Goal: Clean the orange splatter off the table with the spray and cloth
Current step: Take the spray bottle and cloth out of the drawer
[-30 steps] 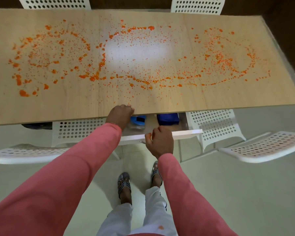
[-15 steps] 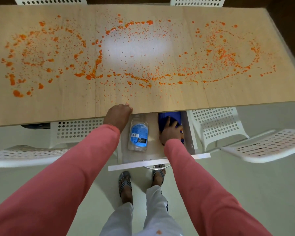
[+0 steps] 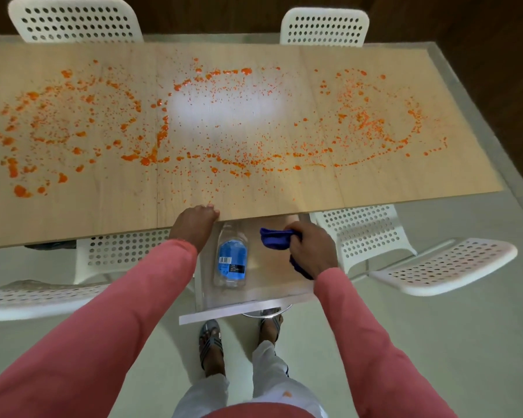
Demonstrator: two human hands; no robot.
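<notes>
Orange splatter covers most of the long wooden table in rings and dots. Under the table's near edge a white drawer stands pulled out. A clear spray bottle with a blue label lies flat inside it, its top hidden under the tabletop. My right hand is shut on a blue cloth, lifted above the drawer's right side. My left hand rests with its fingers curled over the table's near edge, holding nothing that I can see.
White perforated chairs stand around the table: two at the far side, one tucked under the near edge, one at the right and one at the left. My feet in sandals stand just below the drawer.
The drawer went from slightly open to fully pulled out. My right hand left the drawer front, reached in onto the blue cloth, and now holds it lifted. The left hand stayed on the table edge.
</notes>
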